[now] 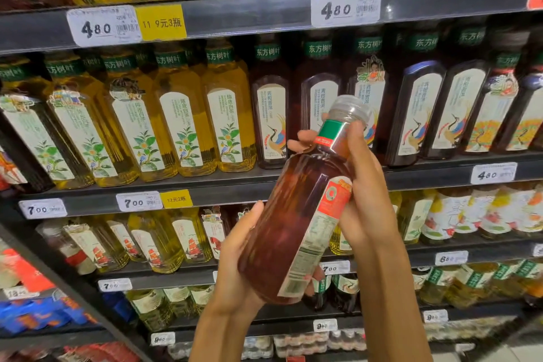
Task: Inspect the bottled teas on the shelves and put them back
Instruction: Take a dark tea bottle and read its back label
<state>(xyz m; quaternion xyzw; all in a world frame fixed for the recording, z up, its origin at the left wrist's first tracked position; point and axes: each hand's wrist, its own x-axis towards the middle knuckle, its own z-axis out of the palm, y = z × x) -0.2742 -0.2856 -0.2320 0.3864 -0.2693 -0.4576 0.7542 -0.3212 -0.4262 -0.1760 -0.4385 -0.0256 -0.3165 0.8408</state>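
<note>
I hold a bottle of reddish-brown tea (289,223) tilted in front of the shelves, its grey cap up and to the right and its red and white label turned to the right. My left hand (235,261) cups the bottle's base from the left and below, fingers curled round it. My right hand (364,182) grips the neck and shoulder, fingers wrapped round just below the cap. Behind it, dark tea bottles (270,114) stand in a row on the middle shelf (223,185).
Yellow tea bottles (182,123) fill the left half of the middle shelf, more dark ones (420,109) the right. Price tags (102,25) line the shelf edges. Lower shelves hold further bottles (158,244); red and blue packs (32,297) lie at the lower left.
</note>
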